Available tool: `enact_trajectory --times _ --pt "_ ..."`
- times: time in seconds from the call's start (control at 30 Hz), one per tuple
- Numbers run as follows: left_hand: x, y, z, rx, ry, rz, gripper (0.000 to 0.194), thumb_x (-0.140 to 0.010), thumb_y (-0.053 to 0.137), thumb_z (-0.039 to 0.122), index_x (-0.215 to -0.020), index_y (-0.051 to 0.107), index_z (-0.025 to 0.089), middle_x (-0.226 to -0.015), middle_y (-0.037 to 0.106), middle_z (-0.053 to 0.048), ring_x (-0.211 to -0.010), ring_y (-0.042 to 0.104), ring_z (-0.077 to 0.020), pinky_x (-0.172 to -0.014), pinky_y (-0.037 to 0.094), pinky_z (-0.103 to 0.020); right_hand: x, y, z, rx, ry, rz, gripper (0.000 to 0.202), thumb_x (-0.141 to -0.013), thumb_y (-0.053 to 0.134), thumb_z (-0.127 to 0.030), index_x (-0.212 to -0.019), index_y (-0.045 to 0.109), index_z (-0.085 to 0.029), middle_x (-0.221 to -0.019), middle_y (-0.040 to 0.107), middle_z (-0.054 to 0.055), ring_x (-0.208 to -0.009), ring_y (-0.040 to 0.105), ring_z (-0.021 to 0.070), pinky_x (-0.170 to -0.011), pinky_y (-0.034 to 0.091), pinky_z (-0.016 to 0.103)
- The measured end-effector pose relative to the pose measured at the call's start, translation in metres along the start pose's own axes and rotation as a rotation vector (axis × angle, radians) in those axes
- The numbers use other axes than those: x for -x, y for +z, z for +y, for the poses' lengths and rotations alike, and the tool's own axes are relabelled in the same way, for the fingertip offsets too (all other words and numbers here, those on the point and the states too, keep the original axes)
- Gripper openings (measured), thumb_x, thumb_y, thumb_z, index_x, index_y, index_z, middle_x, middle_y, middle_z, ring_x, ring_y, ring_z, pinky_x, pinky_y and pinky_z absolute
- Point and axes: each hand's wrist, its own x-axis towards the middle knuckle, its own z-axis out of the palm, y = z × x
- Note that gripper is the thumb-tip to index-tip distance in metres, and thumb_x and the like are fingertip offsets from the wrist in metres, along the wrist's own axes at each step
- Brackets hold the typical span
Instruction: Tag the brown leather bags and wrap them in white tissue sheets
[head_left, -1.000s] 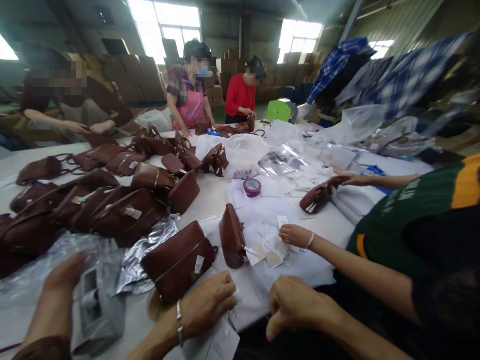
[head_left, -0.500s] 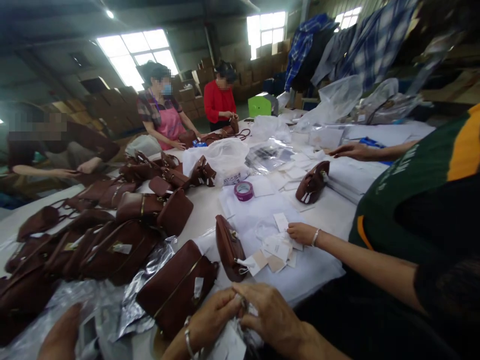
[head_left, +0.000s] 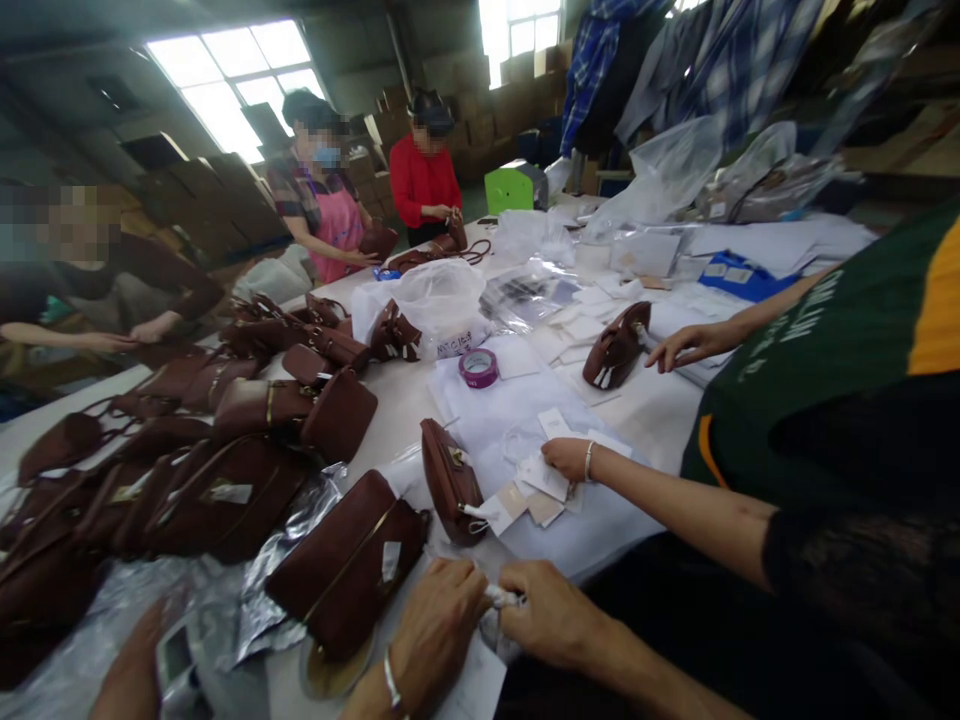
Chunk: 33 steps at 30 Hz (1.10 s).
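Note:
At the bottom centre my left hand (head_left: pixel 444 612), with a bracelet at its wrist, is closed on one end of a twisted white string bundle (head_left: pixel 501 597). My right hand (head_left: pixel 551 612) grips the other end, a short gap from the left. White paper tags (head_left: pixel 484 675) hang below the hands. Just beyond lies a brown bag (head_left: pixel 341 565) with a small white label, and a smaller brown bag (head_left: pixel 452 482) stands beside a pile of tags (head_left: pixel 544 480).
A co-worker's hand (head_left: pixel 568 457) is on the tag pile; another person's hand (head_left: pixel 694 345) reaches near a brown pouch (head_left: pixel 616 345). Many brown bags (head_left: pixel 225 490) fill the left side. Purple tape (head_left: pixel 478 368) sits mid-table. Three people are across and left.
My hands have moved apart, with the white strings now stretched between them. The co-worker's hand has picked at the tags, and the farther hand has moved toward the brown pouch. The view has shifted slightly.

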Motion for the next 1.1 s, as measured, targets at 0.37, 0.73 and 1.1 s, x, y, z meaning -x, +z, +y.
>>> enact_trajectory --times 0.37,0.73,1.1 --pt "0.007 -0.01 0.017 0.633 -0.314 -0.012 0.047 -0.097 0.043 0.038 -0.142 0.04 0.022 -0.086 0.065 -0.002 -0.078 0.058 -0.0168 -0.076 0.045 -0.028 0.009 -0.024 -0.01 -0.528 0.178 -0.115 0.013 -0.062 0.066 -0.025 -0.063 0.059 -0.014 -0.051 0.044 -0.007 -0.049 0.034 0.0055 -0.045 0.022 0.019" --pt "0.016 -0.004 0.021 0.569 -0.109 0.036 0.038 -0.081 0.046 0.01 -0.114 0.062 0.024 -0.098 0.068 -0.005 -0.092 0.058 -0.0214 -0.085 0.041 -0.032 -0.002 -0.019 -0.009 -0.691 0.281 -0.418 0.019 -0.059 0.069 -0.028 -0.072 0.069 -0.014 -0.059 0.061 -0.003 -0.045 0.046 0.0066 -0.045 0.032 0.018" --pt "0.035 -0.021 0.015 0.85 -0.269 0.034 0.017 -0.085 0.045 0.023 -0.097 0.057 0.021 -0.081 0.061 0.0 -0.08 0.054 -0.0173 -0.073 0.04 -0.026 -0.002 -0.015 -0.049 0.303 -0.056 -0.059 0.013 -0.071 0.066 -0.032 -0.073 0.071 -0.02 -0.062 0.064 -0.002 -0.061 0.054 0.0126 -0.057 0.03 0.024"
